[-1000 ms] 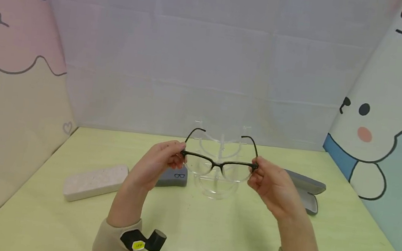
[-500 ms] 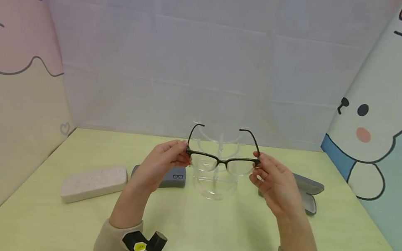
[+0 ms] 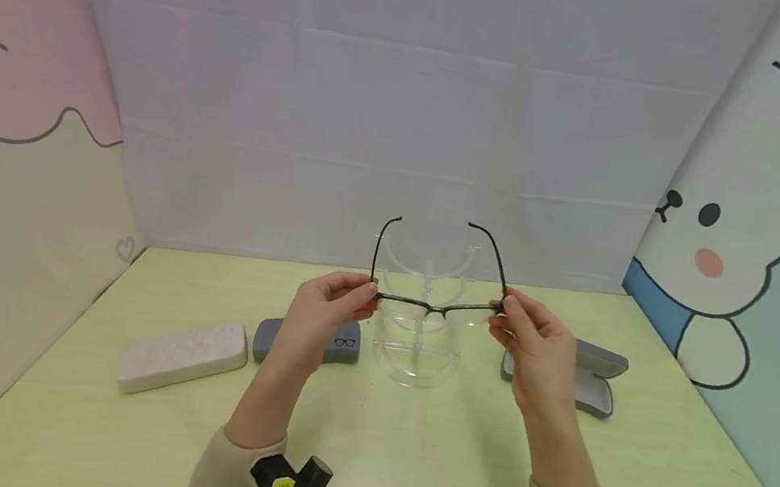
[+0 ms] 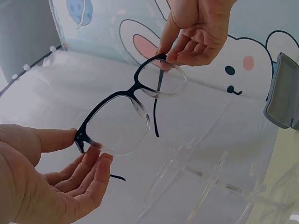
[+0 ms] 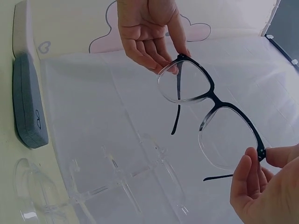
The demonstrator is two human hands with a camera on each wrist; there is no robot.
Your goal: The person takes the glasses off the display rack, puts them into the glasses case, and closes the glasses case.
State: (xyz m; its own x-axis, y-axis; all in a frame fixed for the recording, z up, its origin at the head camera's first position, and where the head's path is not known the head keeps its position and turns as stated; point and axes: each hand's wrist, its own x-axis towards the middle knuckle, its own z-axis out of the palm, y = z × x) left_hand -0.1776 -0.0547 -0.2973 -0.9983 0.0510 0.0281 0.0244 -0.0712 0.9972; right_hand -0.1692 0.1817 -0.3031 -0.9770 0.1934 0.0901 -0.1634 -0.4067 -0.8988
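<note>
A pair of glasses (image 3: 437,309), black along the top of the frame and clear below, is held up in the air with both temples spread and pointing away from me. My left hand (image 3: 324,315) pinches its left hinge corner between thumb and fingers. At the opposite corner my right hand (image 3: 536,351) pinches the frame the same way. Both lenses show whole in the left wrist view, the nearer one (image 4: 119,126) beside my left fingers. A clear plastic glasses stand (image 3: 418,352) with several tiers rises from the table behind the glasses, overlapped by them in the head view.
A whitish glasses case (image 3: 183,358) and a closed grey case (image 3: 346,344) with a glasses print lie on the left of the yellow-green table (image 3: 401,448). An open grey case (image 3: 596,378) lies on the right. Printed panels flank the table; a pale cloth (image 3: 406,115) hangs behind.
Both hands have shifted slightly inward and tilted the glasses, so the temple tips stand higher and the lenses look flatter in the head view. Both hands keep their hold.
</note>
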